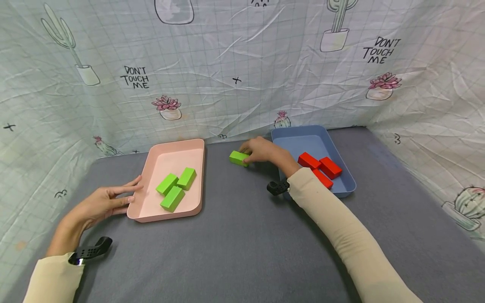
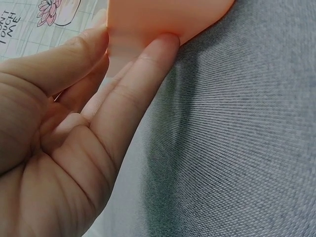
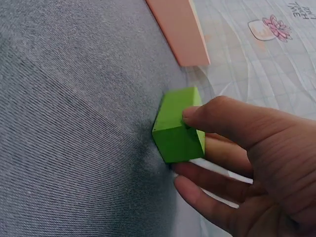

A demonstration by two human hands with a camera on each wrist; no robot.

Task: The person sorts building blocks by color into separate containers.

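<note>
In the head view, my left hand [image 1: 100, 206] holds the left rim of a pink tray [image 1: 197, 185]; the left wrist view shows a fingertip against the outside of its wall [image 2: 143, 24]. Three green blocks lie in that tray, one of them a green block [image 1: 172, 199] nearest the front. Between the trays, my right hand [image 1: 263, 150] pinches another green block [image 1: 238, 158] at its right end. Seen from the right wrist, the thumb lies on one face of this green block [image 3: 177, 128], with fingers on its far side and underneath, close over the grey cloth.
A blue tray [image 1: 299, 141] stands at the back right under my right forearm, with red blocks [image 1: 331, 167] in it. Grey cloth [image 1: 235, 244] covers the table. Behind hangs a wrinkled printed curtain [image 1: 212, 63], close to both trays' far edges.
</note>
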